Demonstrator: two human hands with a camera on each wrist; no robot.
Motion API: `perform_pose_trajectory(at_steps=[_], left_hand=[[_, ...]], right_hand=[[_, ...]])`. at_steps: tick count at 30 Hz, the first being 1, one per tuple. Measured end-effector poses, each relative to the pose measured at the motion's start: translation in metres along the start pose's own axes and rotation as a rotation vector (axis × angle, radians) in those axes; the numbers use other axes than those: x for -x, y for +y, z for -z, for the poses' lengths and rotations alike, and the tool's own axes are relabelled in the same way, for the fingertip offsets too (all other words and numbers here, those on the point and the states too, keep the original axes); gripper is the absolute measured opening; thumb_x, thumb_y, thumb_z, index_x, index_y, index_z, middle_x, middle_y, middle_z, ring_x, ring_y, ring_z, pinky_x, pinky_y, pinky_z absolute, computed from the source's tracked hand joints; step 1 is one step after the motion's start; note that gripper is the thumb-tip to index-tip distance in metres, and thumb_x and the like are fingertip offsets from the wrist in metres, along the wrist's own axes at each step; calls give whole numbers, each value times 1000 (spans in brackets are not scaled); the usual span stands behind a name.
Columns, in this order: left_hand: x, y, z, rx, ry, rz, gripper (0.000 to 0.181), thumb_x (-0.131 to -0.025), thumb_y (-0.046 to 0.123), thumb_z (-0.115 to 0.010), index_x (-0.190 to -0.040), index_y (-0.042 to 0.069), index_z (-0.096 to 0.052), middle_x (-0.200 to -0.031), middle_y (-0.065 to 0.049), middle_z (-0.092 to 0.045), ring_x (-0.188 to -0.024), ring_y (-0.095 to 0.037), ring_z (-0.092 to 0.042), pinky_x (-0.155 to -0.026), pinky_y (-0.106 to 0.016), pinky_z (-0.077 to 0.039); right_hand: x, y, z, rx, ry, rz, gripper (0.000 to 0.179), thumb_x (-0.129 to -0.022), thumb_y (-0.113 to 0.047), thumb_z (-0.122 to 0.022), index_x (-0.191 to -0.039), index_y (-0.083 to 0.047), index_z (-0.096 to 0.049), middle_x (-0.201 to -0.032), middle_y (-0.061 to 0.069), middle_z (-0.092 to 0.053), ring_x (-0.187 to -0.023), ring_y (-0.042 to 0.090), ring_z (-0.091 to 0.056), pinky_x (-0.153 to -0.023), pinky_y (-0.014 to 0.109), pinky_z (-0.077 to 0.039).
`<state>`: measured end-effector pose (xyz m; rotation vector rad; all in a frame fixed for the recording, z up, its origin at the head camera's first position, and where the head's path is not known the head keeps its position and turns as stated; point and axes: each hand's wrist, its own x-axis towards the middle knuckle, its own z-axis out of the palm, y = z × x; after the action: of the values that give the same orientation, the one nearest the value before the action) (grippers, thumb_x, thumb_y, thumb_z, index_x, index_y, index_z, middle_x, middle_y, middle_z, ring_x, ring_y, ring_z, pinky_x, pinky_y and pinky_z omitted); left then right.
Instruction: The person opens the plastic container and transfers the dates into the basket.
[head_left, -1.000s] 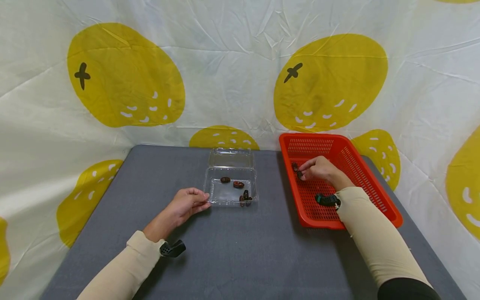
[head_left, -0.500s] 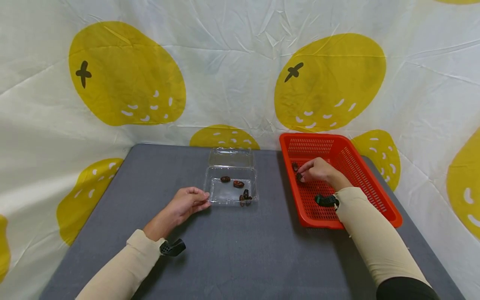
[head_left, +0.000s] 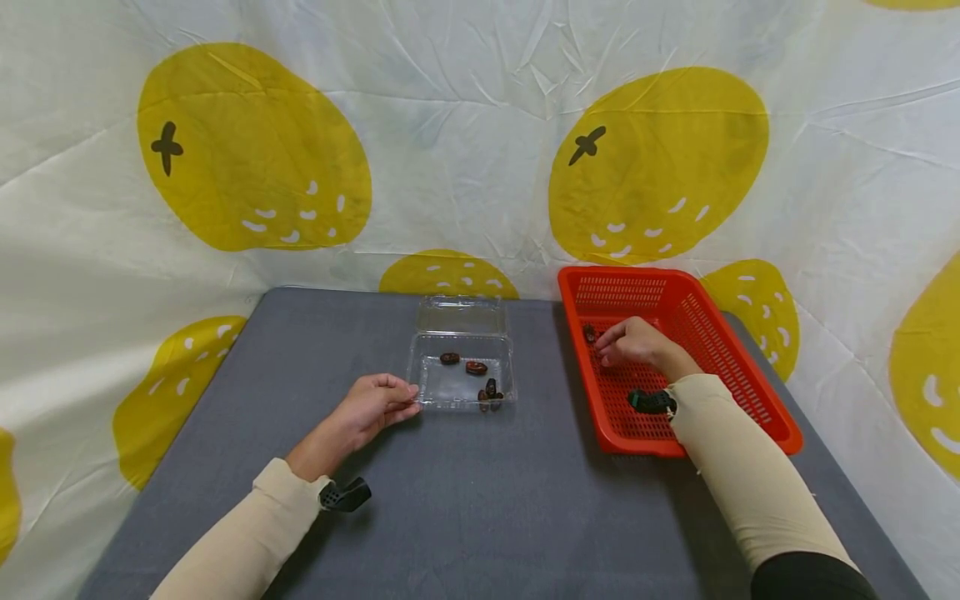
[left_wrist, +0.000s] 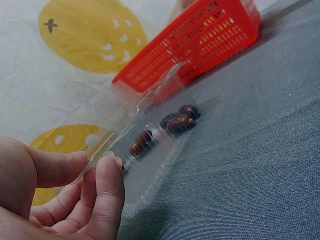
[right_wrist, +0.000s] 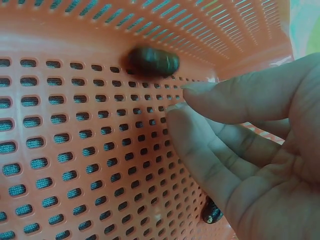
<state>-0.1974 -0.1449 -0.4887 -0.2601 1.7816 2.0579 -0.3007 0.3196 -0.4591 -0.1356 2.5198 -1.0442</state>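
A: Way out for your right hand [head_left: 637, 344]?
B: Straight up; the red basket [head_left: 645, 447] is open-topped. Its walls [head_left: 699, 329] hem you in sideways, one date [right_wrist: 152, 61] sits just ahead.
A: Across to the clear box [head_left: 442, 388]?
B: Open table [head_left: 537, 392] between. Your left hand [head_left: 371, 408] blocks the box's near-left corner.

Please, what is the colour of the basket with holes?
The basket is bright red-orange; the head view shows it best.

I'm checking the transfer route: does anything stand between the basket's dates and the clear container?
Yes: the red basket's left wall stands between its dates and the clear container, which has its own side wall. The lid is open.
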Motion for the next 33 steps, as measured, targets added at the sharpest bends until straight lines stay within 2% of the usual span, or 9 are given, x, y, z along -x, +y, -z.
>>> perform_pose_trajectory(at_steps=[7,12,15,20,26,33], left_hand=[[1,1,0,-3,10,6,5,-99,-1,-66,-102,-3,-63,-96,-10,-71,-80,-13,-73,-76,-24,-66],[2,2,0,3,16,2,13,-97,0,-70,-106,-7,-63,-99,-12,-71,-81,-14,-73,-77,-25,-66],[2,2,-1,3,16,1,17,-96,1,-71,-108,-9,-63,-101,-13,-72,-81,-14,-73,-78,-26,-66],[4,3,-1,-1,12,-1,13,-98,0,-68,-106,-8,-63,-100,-12,-72,-82,-14,-73,-79,-26,-66],[4,3,-1,10,7,-6,10,-99,0,-67,-105,-7,-62,-99,-12,-72,-81,-14,-73,-79,-26,-66],[4,2,-1,5,19,3,16,-96,1,-71,-106,-8,-63,-100,-13,-72,-81,-14,-74,-77,-26,-66]], right_hand=[[-2,0,-2,-26,-14,20,37,-96,-10,-70,-128,11,-67,-102,18,-79,-89,19,-75,-91,43,-66],[0,-5,-6,-38,-34,38,36,-96,-8,-71,-126,12,-67,-107,22,-77,-89,22,-75,-89,45,-66],[-2,-6,-11,-8,-40,45,33,-95,-6,-71,-122,12,-68,-103,19,-77,-86,21,-73,-86,43,-66],[-8,-6,-20,10,-53,56,25,-91,1,-68,-113,13,-71,-90,11,-77,-82,22,-72,-81,43,-67],[-8,-7,-22,12,-5,19,21,-88,7,-63,-106,13,-70,-85,13,-76,-77,22,-74,-78,45,-68],[-2,-10,-16,6,31,-33,28,-91,0,-66,-115,14,-69,-92,18,-76,-80,22,-74,-84,46,-67]])
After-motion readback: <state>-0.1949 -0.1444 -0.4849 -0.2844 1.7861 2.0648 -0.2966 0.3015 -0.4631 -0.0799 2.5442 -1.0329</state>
